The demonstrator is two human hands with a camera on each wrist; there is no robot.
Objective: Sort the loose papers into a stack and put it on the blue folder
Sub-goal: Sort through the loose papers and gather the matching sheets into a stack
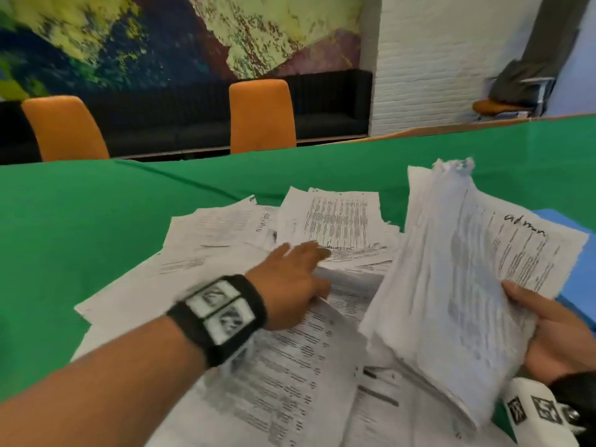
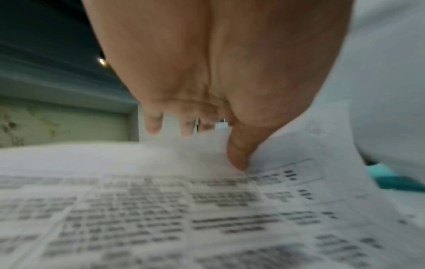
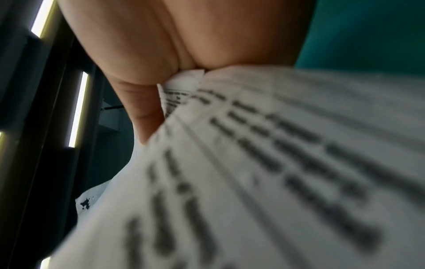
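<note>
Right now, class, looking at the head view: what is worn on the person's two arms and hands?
Both forearms are bare, with no sleeves or gloves. The left wrist carries a black band bearing two white square tags with black patterns. The right wrist carries a black band with a white block showing similar black-and-white square markers. No rings show on the fingers.

right hand (image 3: 161, 54) fills top of shot, super close, palm side facing camera. thumb (image 3: 142, 112) pressed down on corner of stack of papers (image 3: 253, 172), so sheets are pinched there. paper fans out below and right of grip, printed text all blurry, can't read any of it. 1 small corner pokes up right at grip. green surface (image 3: 368, 32) above-right of grip. left of grip: dark frame with 2 bright light strips (image 3: 78, 109).
</note>
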